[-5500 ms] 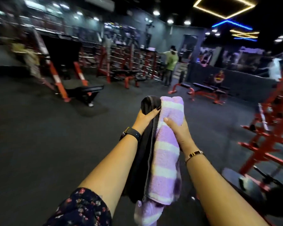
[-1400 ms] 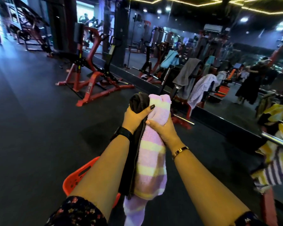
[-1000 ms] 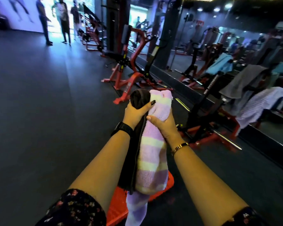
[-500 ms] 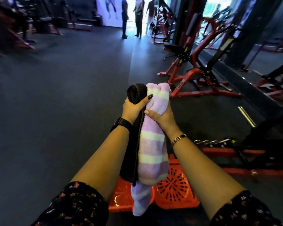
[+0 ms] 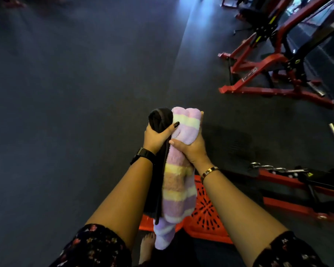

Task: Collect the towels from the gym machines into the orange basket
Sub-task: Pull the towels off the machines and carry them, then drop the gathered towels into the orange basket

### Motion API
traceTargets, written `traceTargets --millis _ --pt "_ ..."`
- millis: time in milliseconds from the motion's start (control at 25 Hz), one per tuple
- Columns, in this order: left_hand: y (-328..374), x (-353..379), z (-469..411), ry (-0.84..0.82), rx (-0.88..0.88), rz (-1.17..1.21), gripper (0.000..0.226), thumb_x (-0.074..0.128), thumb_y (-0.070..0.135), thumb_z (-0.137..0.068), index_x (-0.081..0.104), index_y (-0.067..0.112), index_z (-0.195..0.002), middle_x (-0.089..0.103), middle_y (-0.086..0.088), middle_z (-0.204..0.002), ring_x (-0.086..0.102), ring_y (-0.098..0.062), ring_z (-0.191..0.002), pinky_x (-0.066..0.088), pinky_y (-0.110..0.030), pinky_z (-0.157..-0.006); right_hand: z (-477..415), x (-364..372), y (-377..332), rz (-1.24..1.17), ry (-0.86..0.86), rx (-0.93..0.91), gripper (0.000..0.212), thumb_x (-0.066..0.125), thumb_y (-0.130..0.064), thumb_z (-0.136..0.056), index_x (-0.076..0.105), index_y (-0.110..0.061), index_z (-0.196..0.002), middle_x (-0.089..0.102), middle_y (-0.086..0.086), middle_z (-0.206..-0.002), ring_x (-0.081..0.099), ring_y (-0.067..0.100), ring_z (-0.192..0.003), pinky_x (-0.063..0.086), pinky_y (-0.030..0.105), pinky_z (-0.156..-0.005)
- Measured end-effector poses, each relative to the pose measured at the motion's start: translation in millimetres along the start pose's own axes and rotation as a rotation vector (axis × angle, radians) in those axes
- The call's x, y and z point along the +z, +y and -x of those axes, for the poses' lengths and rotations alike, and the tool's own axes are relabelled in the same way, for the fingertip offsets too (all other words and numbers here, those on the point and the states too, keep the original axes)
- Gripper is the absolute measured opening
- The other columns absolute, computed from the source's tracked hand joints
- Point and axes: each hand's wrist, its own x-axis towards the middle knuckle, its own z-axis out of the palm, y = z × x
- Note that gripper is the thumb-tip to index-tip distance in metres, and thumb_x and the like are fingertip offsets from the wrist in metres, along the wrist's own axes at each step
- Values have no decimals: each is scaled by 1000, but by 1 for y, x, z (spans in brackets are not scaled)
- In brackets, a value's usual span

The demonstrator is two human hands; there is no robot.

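Two towels hang folded in front of me, side by side. My left hand [image 5: 157, 138] grips the dark grey towel [image 5: 158, 120] just under its fold. My right hand [image 5: 189, 147] grips the striped purple, pink and yellow towel [image 5: 178, 191], whose loose end dangles low. Directly beneath them on the floor sits the orange basket [image 5: 206, 218], mostly hidden by the towels and my forearms.
Dark rubber floor spreads to the left and ahead. A red and black gym machine [image 5: 274, 70] stands at the upper right. Another red machine frame [image 5: 297, 191] with a chain lies low on the right, close to the basket. My bare foot [image 5: 147, 247] is beside the basket.
I have turned left and tilted my view down; the machines with towels slid out of sight. The orange basket has come under the towels. Both hands keep their grip.
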Motion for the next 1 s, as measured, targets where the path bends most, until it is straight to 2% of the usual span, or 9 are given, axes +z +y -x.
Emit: traceTargets --millis 80,280,400,480,600,680,800,920,1000 --pt "-37 -2 -21 37 -67 11 77 81 47 -50 63 11 -116 70 -2 -109 67 -13 -100 55 -33 -90 -13 14 32 -13 -18 60 125 84 -49 -46 20 -21 -149 41 0 -148 46 8 -130 39 21 -108" --pt "-134 -14 -63 40 -229 -30 82 82 49 -49 61 10 -118 70 -7 -114 67 -17 -105 55 -41 -93 -34 45 123 68 -90 242 107 92 -28 -54 34 -14 -142 59 -5 -116 58 8 -108 48 6 -84" --pt "-186 -20 -79 2 -274 -37 83 82 44 -51 59 4 -121 68 -10 -117 66 -18 -108 55 -35 -92 -40 63 176 122 -119 340 113 90 -45 -47 36 -13 -141 64 -2 -115 63 11 -105 53 19 -87" --pt "-221 -24 -84 -37 -289 -71 75 83 36 -58 58 3 -120 68 -11 -118 66 -14 -106 55 -27 -89 -37 73 208 134 -122 416 104 90 -46 -45 43 -15 -133 65 -2 -110 64 13 -102 54 25 -87" --pt "-275 -32 -84 -76 -343 -117 53 81 17 -71 59 4 -118 68 -4 -113 64 2 -97 51 -16 -85 -24 88 260 145 -156 516 99 86 -54 -43 48 -19 -128 66 -5 -109 64 11 -101 53 23 -85" --pt "-306 -39 -80 -107 -411 -156 56 82 17 -70 59 5 -119 67 -4 -116 63 -3 -101 50 -21 -90 -12 97 290 161 -230 588 95 86 -56 -44 52 -21 -126 67 -6 -109 64 10 -102 54 27 -87" --pt "-324 -46 -69 -112 -503 -192 78 85 25 -60 53 6 -128 63 -3 -121 59 -16 -111 49 -28 -98 5 107 320 223 -296 680 81 81 -53 -47 57 -19 -117 68 3 -109 65 21 -104 55 40 -86" --pt "-328 -54 -56 -24 -625 -230 101 82 20 -68 21 11 -148 48 -1 -131 45 -14 -122 37 -25 -106 10 108 322 313 -385 699 85 66 -45 -59 41 -17 -136 59 13 -125 59 31 -112 51 46 -91" --pt "-319 -55 -50 0 -666 -173 90 72 22 -78 17 12 -149 45 -8 -142 44 -16 -125 36 -27 -107 12 105 318 333 -412 692 88 63 -33 -74 22 -16 -150 43 16 -145 47 31 -129 42 43 -106"
